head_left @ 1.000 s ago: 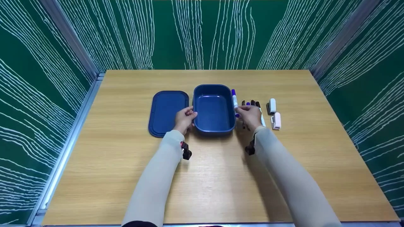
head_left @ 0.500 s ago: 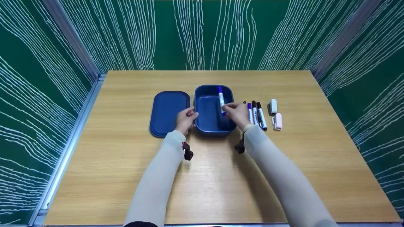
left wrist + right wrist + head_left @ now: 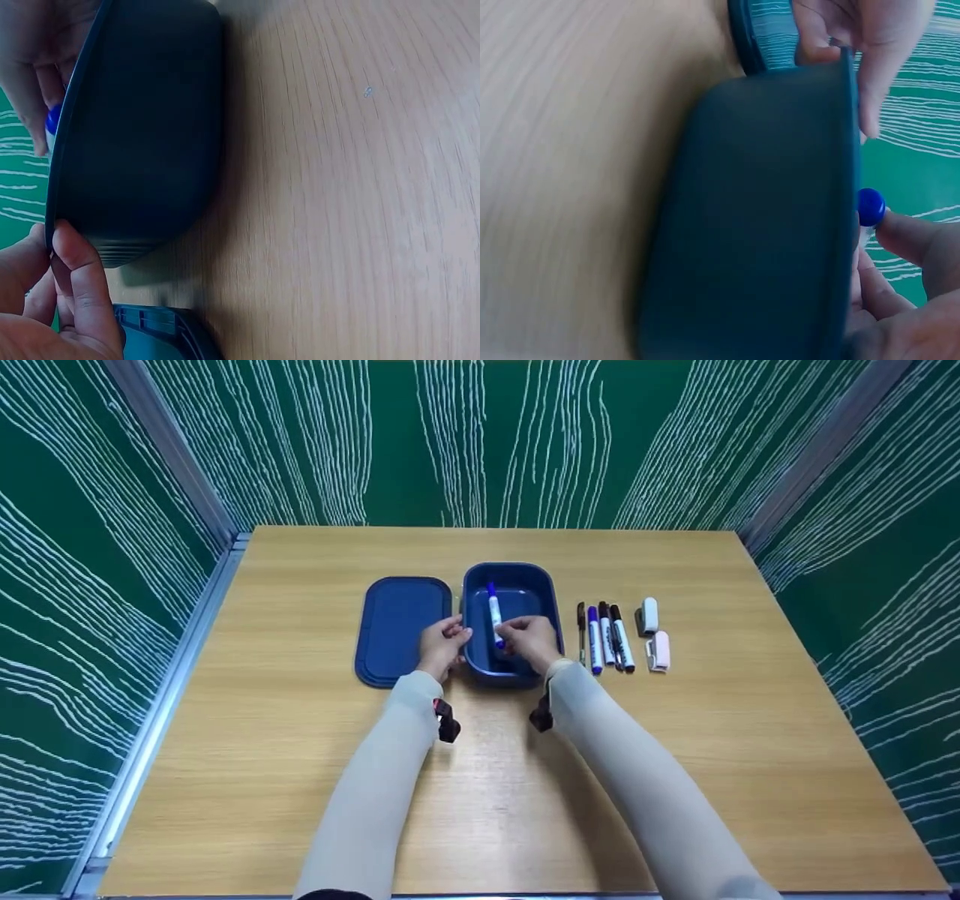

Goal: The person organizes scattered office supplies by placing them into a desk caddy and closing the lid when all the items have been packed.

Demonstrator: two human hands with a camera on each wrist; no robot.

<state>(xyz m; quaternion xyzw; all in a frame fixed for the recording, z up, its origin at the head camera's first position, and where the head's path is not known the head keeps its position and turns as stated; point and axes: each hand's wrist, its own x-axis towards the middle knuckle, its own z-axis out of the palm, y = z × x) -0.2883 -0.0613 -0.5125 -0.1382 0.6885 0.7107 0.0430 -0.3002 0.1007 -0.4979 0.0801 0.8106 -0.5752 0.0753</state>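
Observation:
A dark blue rectangular box (image 3: 525,598) stands uncovered on the wooden table. My left hand (image 3: 442,646) pinches its left rim between thumb and fingers; the left wrist view shows the thumb over the rim and the fingers against the outer wall. My right hand (image 3: 531,639) is over the inside of the box and pinches a white marker with blue ends (image 3: 494,611) near its lower end. In the right wrist view the marker's blue end (image 3: 871,207) shows above the rim, while the box wall hides part of the fingers.
The matching blue lid (image 3: 401,626) lies flat left of the box. To the right, several pens and markers (image 3: 606,637) lie side by side. Beyond them are a white stapler-like item (image 3: 648,616) and a pink one (image 3: 658,651). Green walls with white lines enclose the table (image 3: 480,810).
My right hand has carried the blue-ended marker leftward from the table beside the box, across its right rim, to the box's left part. My left hand stays on the left rim.

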